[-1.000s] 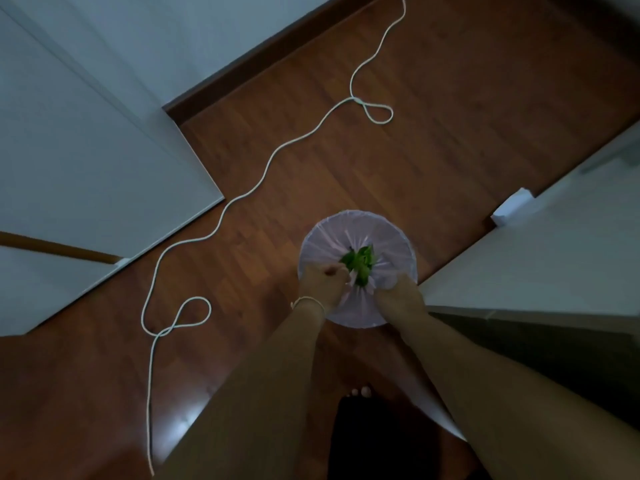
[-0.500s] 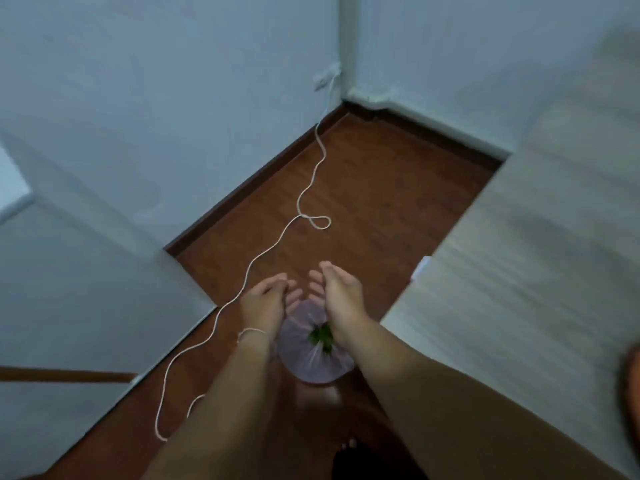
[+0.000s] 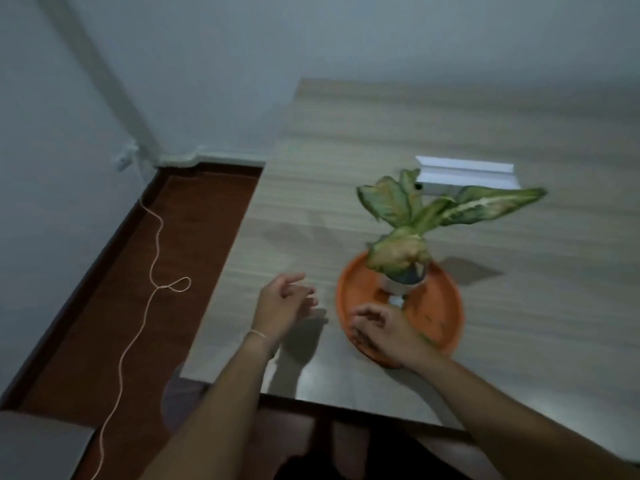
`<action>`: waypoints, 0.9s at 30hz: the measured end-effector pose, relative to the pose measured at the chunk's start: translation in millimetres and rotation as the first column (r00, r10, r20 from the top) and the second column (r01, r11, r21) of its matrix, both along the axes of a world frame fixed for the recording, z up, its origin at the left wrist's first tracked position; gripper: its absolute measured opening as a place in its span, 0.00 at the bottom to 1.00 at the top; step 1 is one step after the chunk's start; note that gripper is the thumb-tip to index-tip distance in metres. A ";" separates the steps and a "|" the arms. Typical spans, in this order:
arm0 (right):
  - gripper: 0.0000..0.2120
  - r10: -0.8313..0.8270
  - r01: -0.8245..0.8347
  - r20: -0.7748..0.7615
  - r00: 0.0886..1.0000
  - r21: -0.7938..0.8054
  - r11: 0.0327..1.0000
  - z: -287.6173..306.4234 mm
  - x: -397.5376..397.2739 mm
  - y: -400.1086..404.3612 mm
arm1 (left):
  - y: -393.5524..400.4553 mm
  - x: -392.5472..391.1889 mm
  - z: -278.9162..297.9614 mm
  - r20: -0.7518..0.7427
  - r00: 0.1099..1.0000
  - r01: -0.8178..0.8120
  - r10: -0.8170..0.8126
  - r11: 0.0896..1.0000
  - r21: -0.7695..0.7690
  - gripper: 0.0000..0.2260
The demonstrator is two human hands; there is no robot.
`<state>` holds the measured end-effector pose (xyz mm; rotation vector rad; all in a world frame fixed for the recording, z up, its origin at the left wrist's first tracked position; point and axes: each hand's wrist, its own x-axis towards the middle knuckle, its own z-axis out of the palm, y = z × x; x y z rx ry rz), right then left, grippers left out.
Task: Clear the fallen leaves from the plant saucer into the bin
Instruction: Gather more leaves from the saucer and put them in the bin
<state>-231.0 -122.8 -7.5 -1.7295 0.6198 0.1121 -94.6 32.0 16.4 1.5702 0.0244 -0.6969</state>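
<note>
Far left, a pale cord (image 3: 152, 258) snakes along the red-brown floor (image 3: 194, 244), looping once on its way down from the wall. Next we come to the left hand (image 3: 282, 304), hovering over the pale wood-grain tabletop (image 3: 311, 202) just beside the saucer; its fingers are loosely spread and it grips nothing, with a thin band around the wrist. Below it, a purple-lined bin (image 3: 180, 393) peeks out from under the tabletop's near corner, mostly hidden by the left forearm. Moving right, the right hand (image 3: 379, 332) sits over the near-left rim of the round orange saucer (image 3: 440, 306), fingers curled downward; the frame is blurred, so we cannot tell whether it pinches anything. Greenish leaf scraps (image 3: 427, 336) lie on the saucer's near side, just right of that hand. In the saucer's middle stands a small pot (image 3: 398, 284), upright, carrying a plant (image 3: 422, 216) with variegated leaves; its longest leaf stretches out to the right. Behind the plant, a white box-like object (image 3: 467, 174) rests on the tabletop.
</note>
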 end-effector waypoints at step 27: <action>0.23 0.384 -0.509 -0.336 0.860 -0.626 0.591 -68.4 -50.7 -128.9 | -120.4 -56.5 -76.2 0.193 0.217 0.413 -0.957 0.269 0.870 0.14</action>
